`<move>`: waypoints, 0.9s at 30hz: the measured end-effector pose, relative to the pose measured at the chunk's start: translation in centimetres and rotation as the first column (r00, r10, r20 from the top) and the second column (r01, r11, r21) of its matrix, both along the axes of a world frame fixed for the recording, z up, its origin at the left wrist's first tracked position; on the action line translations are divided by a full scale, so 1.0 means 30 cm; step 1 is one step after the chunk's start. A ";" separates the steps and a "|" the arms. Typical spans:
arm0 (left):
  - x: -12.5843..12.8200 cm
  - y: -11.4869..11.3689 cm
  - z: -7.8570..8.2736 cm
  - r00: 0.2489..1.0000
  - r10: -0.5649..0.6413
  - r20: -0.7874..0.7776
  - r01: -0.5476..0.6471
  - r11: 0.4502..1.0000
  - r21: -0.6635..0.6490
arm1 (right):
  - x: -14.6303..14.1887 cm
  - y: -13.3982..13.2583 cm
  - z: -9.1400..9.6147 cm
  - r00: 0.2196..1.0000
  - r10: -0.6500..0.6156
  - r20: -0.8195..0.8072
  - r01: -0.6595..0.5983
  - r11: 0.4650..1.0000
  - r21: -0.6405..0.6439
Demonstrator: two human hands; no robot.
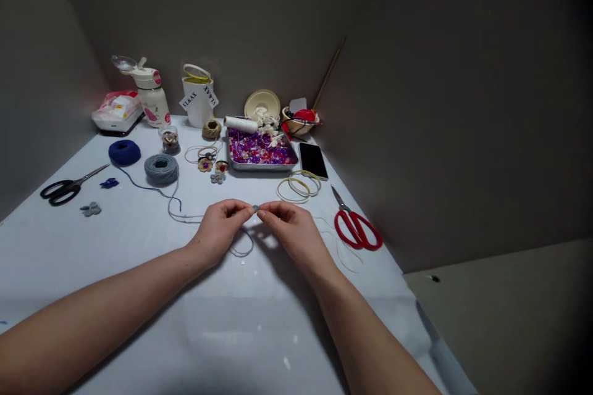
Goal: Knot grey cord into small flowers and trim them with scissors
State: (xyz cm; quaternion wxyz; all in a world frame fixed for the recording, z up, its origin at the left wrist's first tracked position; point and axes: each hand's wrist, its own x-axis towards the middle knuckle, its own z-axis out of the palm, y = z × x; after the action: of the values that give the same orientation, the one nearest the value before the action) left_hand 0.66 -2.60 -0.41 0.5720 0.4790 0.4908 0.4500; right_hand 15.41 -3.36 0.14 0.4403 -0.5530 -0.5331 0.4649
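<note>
A small grey-blue yarn piece (256,208) is pinched between my two hands above the middle of the table; most of it is hidden by the fingertips. My left hand (223,227) grips its left side with thumb and forefinger, while my right hand (291,228) pinches its right side. Grey yarn (185,218) trails from near my left hand back to a grey yarn ball (161,169), and a loop of it lies below the hands. Thin pale thread (345,253) rests on the table right of my right hand.
Red-handled scissors (356,228) lie at right, black-handled scissors (69,188) at left. Behind my hands are gold bangles (299,186), a phone (314,161), a metal bead tray (264,166) and small yarn flowers (217,178). A blue yarn ball (124,152) and a bottle (154,102) stand farther left.
</note>
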 end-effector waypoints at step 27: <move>-0.021 0.009 0.028 0.941 -0.156 -0.301 0.192 0.977 0.096 | 0.025 -0.001 0.017 0.983 0.111 0.143 -0.109 0.994 -0.026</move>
State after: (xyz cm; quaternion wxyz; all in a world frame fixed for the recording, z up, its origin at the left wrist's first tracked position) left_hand 0.03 -2.34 0.42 0.5000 0.6162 0.4966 0.3516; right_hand 16.16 -3.38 0.66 0.3694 -0.5587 -0.5891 0.4521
